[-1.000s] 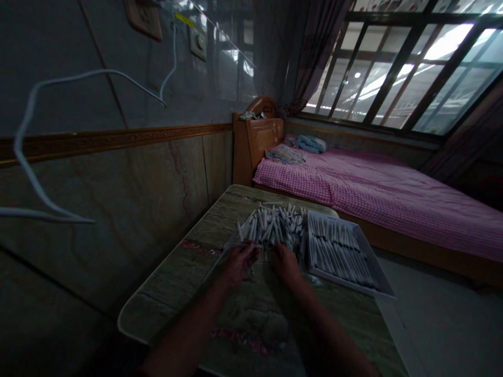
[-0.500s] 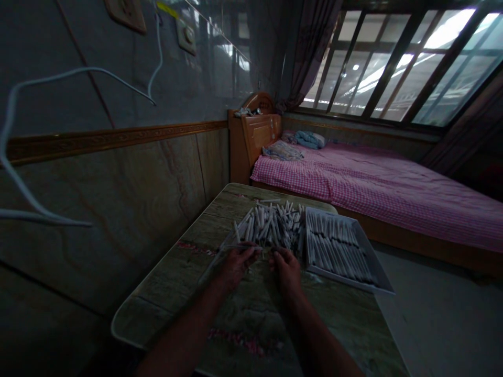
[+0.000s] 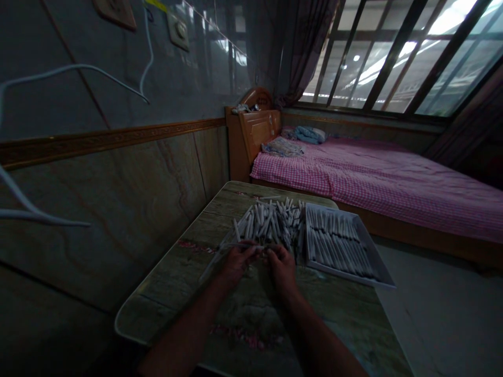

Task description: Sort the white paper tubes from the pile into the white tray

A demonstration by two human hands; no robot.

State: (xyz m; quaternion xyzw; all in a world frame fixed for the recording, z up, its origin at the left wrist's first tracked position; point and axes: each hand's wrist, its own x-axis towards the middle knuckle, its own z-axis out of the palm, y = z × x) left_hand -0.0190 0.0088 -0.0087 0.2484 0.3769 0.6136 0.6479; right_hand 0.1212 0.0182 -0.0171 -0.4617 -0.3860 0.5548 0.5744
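Both of my hands meet just in front of a loose heap of slim white pen-like sticks [image 3: 271,219]. My left hand [image 3: 237,262] is closed in a pinch around one slim white stick [image 3: 257,247], which lies roughly level. Against its right end, the fingers of my right hand [image 3: 282,266] are pinched together. A small part may sit between them, but the dark picture hides it. To the right, a shallow white tray [image 3: 383,281] holds rows of similar sticks with dark ends.
The hands work above a table [image 3: 168,293] with a wood-like top. A wall [image 3: 149,193] runs along the left, with a loose white cable [image 3: 98,70] hanging from it. Beyond the table stands a bed [image 3: 353,173] with a pink checked cover, under a window [image 3: 393,63].
My right hand has moved slightly left, closing the gap to my left hand, so its fingers now meet the stick's end. The camera view has shifted a little.
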